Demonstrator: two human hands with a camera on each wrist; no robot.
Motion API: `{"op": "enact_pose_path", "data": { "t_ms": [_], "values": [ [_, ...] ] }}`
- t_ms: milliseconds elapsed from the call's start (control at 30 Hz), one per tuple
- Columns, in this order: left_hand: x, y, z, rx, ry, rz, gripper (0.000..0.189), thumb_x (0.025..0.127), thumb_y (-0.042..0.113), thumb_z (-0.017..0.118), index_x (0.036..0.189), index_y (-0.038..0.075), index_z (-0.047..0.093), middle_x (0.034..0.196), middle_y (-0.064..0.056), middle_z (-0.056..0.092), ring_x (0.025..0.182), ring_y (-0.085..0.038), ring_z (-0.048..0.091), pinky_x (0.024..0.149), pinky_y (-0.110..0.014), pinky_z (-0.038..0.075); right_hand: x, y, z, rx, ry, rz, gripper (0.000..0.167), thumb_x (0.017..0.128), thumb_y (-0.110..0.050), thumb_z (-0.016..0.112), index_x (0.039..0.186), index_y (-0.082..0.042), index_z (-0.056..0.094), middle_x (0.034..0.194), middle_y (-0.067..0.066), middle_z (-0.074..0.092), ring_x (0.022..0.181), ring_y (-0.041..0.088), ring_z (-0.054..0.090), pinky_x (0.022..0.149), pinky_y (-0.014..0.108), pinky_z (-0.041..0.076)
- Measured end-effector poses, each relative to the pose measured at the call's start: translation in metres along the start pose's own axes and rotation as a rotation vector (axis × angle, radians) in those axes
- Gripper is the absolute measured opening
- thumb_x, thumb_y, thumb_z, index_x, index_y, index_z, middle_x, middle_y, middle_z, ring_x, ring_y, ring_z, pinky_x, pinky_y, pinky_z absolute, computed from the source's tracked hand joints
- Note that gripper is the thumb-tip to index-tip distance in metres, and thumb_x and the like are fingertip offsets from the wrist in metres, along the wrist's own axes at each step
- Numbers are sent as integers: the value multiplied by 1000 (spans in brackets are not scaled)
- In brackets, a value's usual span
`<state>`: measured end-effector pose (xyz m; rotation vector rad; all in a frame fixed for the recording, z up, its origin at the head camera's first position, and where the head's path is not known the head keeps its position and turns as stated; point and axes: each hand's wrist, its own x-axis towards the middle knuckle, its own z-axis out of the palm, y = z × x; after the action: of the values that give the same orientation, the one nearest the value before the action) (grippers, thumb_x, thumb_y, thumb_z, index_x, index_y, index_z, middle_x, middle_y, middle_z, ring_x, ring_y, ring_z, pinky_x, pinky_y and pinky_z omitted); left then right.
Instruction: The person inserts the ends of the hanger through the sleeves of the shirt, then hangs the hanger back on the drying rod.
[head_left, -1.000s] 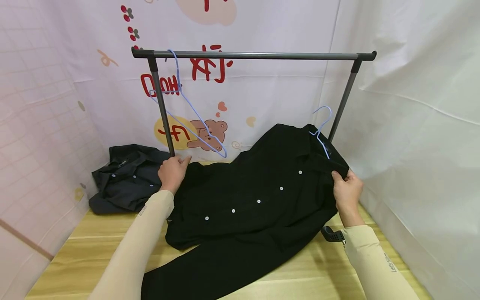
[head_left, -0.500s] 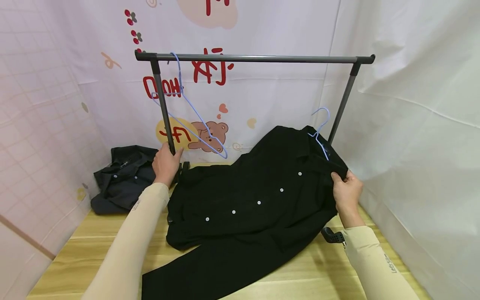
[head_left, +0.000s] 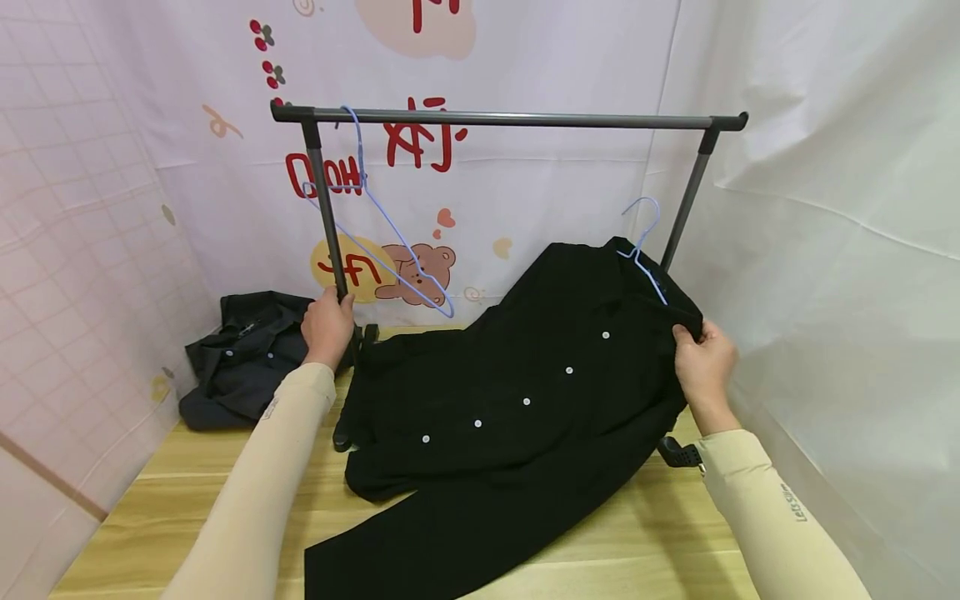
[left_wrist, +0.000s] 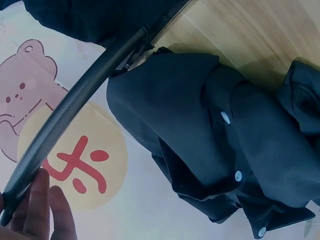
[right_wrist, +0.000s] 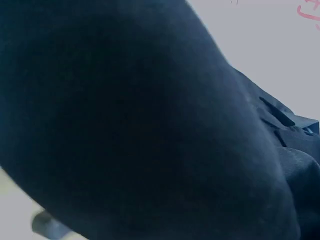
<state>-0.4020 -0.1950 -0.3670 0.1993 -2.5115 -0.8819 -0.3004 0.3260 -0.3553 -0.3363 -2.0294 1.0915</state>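
Observation:
A black button-up shirt [head_left: 517, 375] with white buttons lies slantwise across the table, its collar end raised at the right. In its neck sits a light-blue wire hanger [head_left: 649, 275], the hook showing above the collar and the lower part hidden inside. My right hand [head_left: 705, 362] pinches the shirt's shoulder, thumb in front; cloth fills most of the right wrist view. With my left hand [head_left: 327, 327] I grip the left post [head_left: 330, 225] of a dark metal clothes rack. The left wrist view shows fingers [left_wrist: 37, 205] around that post [left_wrist: 75, 102].
The rack's top bar [head_left: 510, 119] spans above the shirt. Another light-blue hanger [head_left: 405, 242] hangs from its left end. A dark shirt [head_left: 247, 358] lies bunched on the wooden table [head_left: 187, 500] at the left. White printed cloth [head_left: 525, 192] stands behind, with plain cloth at the right.
My left hand has moved left from the shirt's far edge onto the rack post. My right hand has lifted slightly and moved right, drawing the shirt and its hanger along.

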Motion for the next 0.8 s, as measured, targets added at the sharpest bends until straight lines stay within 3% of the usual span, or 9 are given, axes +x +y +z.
{"op": "enact_pose_path", "data": {
  "t_ms": [100,233,333,533,567,667,733,800],
  "values": [
    [0,-1,0,7,-7,-4,33,106,31,48,108,-1,58,88,-20,61,76,-40,57,67,-50,43,12,-8,-8,-49,41,-101,20,93,-10,65,98,7,72,92,21,71,80,24,61,66,21,36],
    [0,-1,0,15,-8,-4,33,106,31,48,109,-1,58,88,-20,61,76,-40,58,67,-51,43,28,-23,-21,-78,74,-202,19,94,-8,64,102,7,72,101,23,71,92,37,67,72,26,40],
    [0,-2,0,15,-8,-6,33,106,30,48,110,-1,58,89,-21,61,77,-41,58,68,-52,44,40,-36,-31,-92,100,-237,19,92,-7,63,103,6,73,102,21,72,96,38,67,75,28,42],
    [0,-2,-2,9,-13,-6,33,106,29,49,112,-1,58,93,-22,62,81,-42,58,71,-54,45,61,-57,-52,-118,171,-281,17,89,-6,65,98,5,75,100,16,73,95,35,67,71,13,34],
    [0,-2,-2,8,-14,-6,32,106,29,49,112,-1,58,93,-22,62,81,-42,59,71,-54,45,65,-61,-55,-121,183,-281,17,89,-6,64,98,4,75,100,16,74,94,34,67,70,12,33],
    [1,-2,-2,10,-14,-6,32,106,29,49,111,-1,58,93,-22,62,82,-42,59,72,-54,45,76,-72,-66,-138,216,-277,17,88,-8,64,92,6,73,96,16,74,80,9,64,67,12,30],
    [1,-3,-2,11,-16,-5,31,106,29,50,111,-1,58,93,-22,62,81,-42,58,71,-53,45,83,-81,-74,-152,224,-267,19,88,-8,63,91,8,72,95,17,73,72,-8,52,65,13,29],
    [1,-2,-2,11,-18,-3,32,106,29,49,112,-1,57,93,-22,62,81,-41,58,71,-53,45,91,-91,-81,-168,232,-255,20,87,-9,61,89,8,71,89,10,73,65,-16,36,63,14,28]
  ]
}}
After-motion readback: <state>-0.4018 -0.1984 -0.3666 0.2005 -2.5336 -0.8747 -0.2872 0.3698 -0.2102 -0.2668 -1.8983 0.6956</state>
